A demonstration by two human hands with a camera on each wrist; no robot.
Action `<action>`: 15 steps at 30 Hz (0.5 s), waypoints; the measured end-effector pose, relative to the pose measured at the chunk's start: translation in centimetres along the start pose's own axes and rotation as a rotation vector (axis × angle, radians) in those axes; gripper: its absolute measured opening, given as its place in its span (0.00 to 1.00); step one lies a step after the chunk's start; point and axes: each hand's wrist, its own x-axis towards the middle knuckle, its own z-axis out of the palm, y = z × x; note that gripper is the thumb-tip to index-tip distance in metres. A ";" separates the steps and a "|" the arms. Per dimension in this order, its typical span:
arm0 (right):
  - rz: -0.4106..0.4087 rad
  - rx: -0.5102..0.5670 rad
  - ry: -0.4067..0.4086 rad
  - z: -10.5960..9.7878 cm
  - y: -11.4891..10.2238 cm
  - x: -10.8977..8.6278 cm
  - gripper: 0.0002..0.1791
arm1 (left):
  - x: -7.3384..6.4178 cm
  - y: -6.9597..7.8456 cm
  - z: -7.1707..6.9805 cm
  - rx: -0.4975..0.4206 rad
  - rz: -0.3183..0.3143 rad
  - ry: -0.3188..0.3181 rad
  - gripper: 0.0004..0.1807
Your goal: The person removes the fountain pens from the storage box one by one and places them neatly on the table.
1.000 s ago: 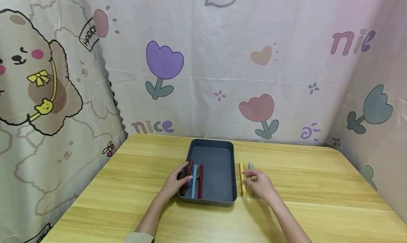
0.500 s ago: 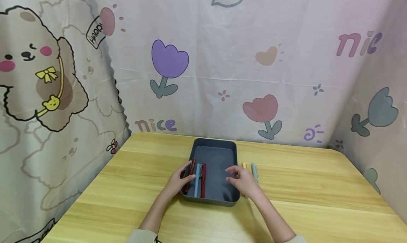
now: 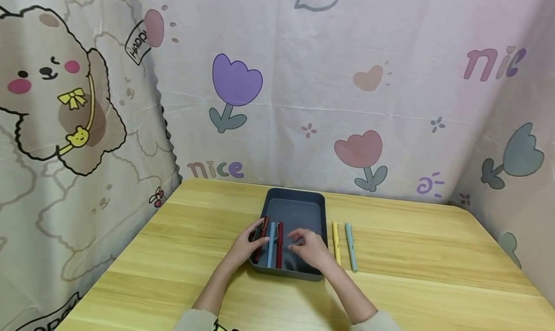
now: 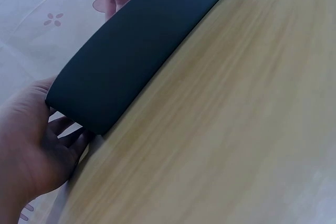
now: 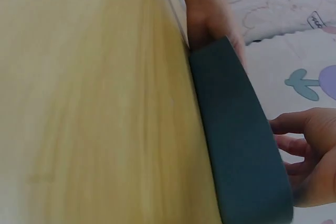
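Note:
A dark grey rectangular tray stands on the table, with a dark red pen, a light blue pen and a red pen lying side by side in its left part. My left hand grips the tray's left wall, thumb inside the rim near the pens; in the left wrist view, fingers of the left hand show at the tray's corner. Over the tray's right part hovers my right hand, fingers loosely curved, nothing between them, just right of the red pen.
Right of the tray, a yellow pen and a grey-blue pen lie on the wooden table. A printed cloth hangs behind the table's back edge and along both sides.
My right hand has moved left from the yellow pen, across the tray's right wall, to over the tray. The left hand has stayed at the left wall. The head view has shifted slightly.

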 end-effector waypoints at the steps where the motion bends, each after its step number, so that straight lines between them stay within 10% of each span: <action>1: 0.001 0.004 -0.007 0.2 0.0 0.1 0.12 | 0.0 0.0 0.0 -0.004 -0.003 0.001 0.33; 15: 0.016 0.048 -0.040 2.5 0.1 1.5 0.10 | -0.5 1.1 -0.1 -0.017 0.011 -0.013 0.32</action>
